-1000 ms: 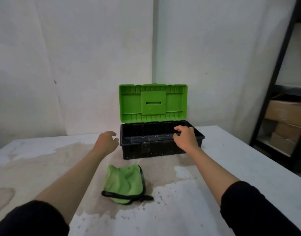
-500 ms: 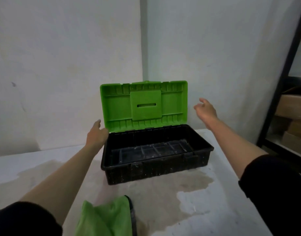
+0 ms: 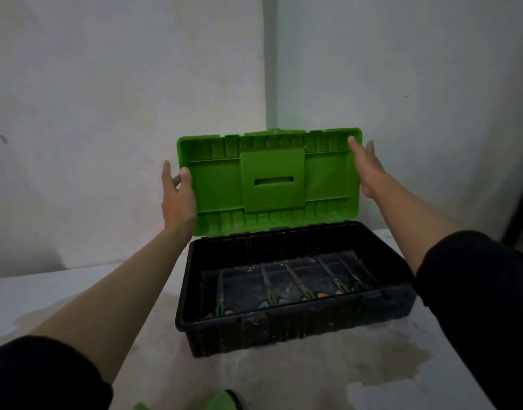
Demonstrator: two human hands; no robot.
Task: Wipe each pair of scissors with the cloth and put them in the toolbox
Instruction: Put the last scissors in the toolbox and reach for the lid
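Note:
A black toolbox [image 3: 295, 329] stands on the table with its green lid [image 3: 269, 180] raised upright. Several pairs of scissors [image 3: 306, 291] with coloured handles lie side by side on the box floor. My left hand [image 3: 177, 196] grips the lid's left edge, thumb in front and fingers behind. My right hand [image 3: 365, 167] rests against the lid's upper right corner, fingers spread along its edge. A corner of the green cloth [image 3: 224, 402] with black trim shows at the bottom of the frame.
The white table [image 3: 372, 377] carries brownish damp stains in front of and beside the box. Bare walls meet in a corner behind the lid. A dark shelf post [image 3: 520, 202] stands at the far right.
Both hands have risen from the box rim to the lid's two sides. The view has moved closer and the cloth has slid nearly out of frame below.

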